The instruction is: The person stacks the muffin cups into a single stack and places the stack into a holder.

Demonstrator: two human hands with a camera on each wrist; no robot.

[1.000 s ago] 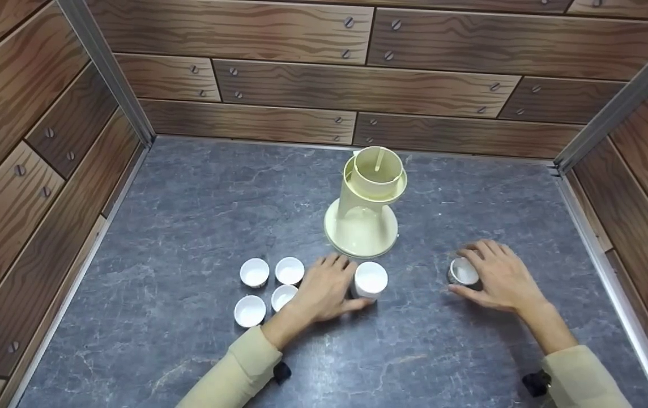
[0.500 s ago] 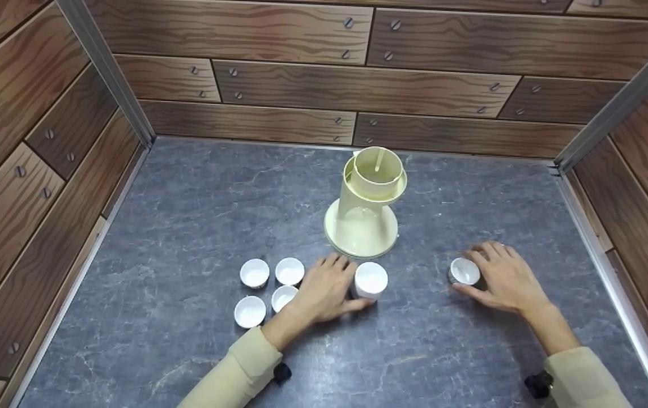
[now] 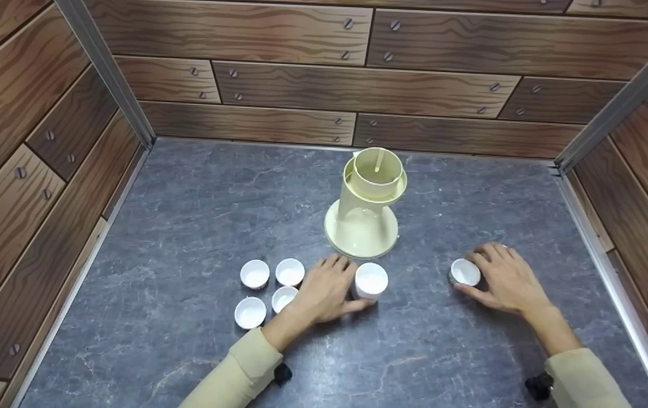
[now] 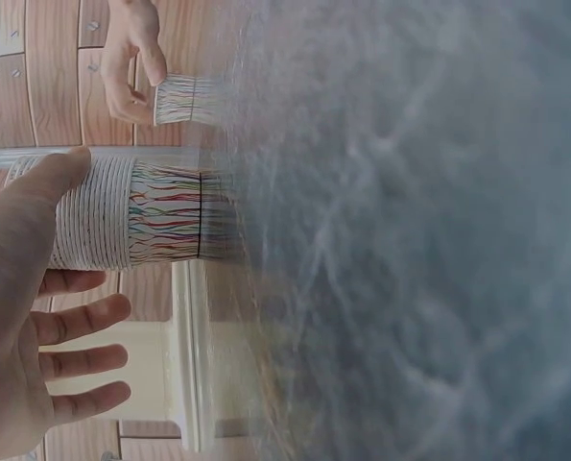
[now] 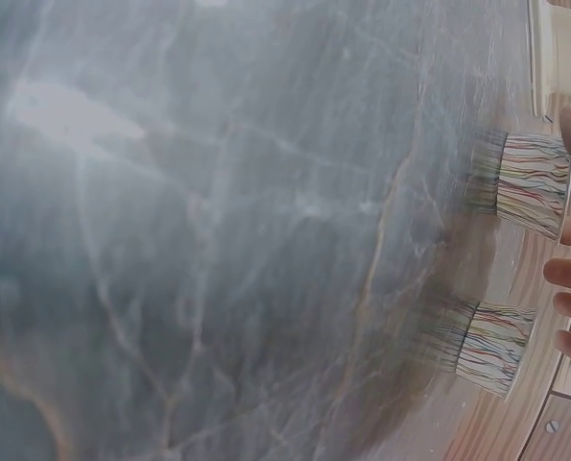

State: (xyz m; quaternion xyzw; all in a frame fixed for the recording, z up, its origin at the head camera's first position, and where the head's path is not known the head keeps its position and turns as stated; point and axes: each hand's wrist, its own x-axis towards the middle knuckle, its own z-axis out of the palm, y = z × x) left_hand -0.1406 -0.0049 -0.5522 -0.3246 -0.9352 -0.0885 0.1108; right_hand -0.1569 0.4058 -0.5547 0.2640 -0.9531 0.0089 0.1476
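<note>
White paper cups with coloured wavy lines stand on the table. My left hand (image 3: 327, 288) holds a nested stack of them (image 4: 136, 213) at its side, between thumb and index finger; the other fingers stretch out loosely. Over on the right, a single upright cup (image 3: 465, 272) sits at the thumb and fingertips of my right hand (image 3: 505, 279), which curve loosely beside it. The right wrist view shows that cup (image 5: 535, 182) and a second one (image 5: 496, 348) near the fingers; in the head view the second is mostly hidden behind the hand.
A pale yellow plastic stand (image 3: 361, 226) with a round base and a tube-like top rises behind the stack. Several single cups (image 3: 255, 274) are grouped left of my left hand. Wood-patterned panels (image 3: 301, 85) wall in the grey marbled table (image 3: 199, 204).
My right hand's fingers and thumb have drawn back slightly to the right from the single cup, showing more of its rim. My left hand and the stack have stayed in place.
</note>
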